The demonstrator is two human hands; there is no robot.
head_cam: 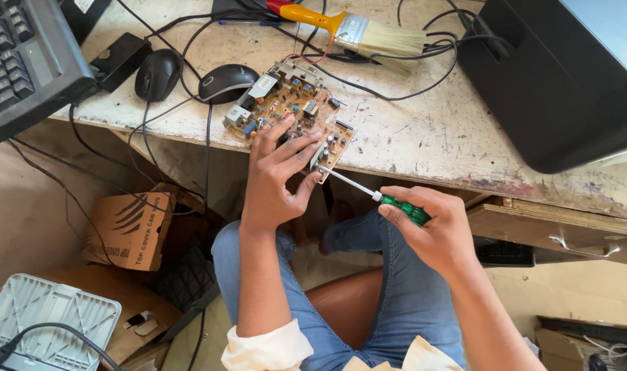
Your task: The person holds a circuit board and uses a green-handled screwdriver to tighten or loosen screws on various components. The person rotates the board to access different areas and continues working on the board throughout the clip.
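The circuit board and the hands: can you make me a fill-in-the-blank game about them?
1. The right hand holds a screwdriver with a ______ handle.
2. The left hand rests on the circuit board, which lies at the edge of the ______.
3. Behind the board lie two black computer ______.
4. At the far edge of the table lies a paintbrush with a ______ handle.

Missing words: green; table; mice; yellow

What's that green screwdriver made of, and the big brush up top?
The green-handled screwdriver looks like see-through glossy plastic on the handle, with a shiny metal shaft. The wide paintbrush seems to have a yellow painted handle, a bright metal band and pale bristles.
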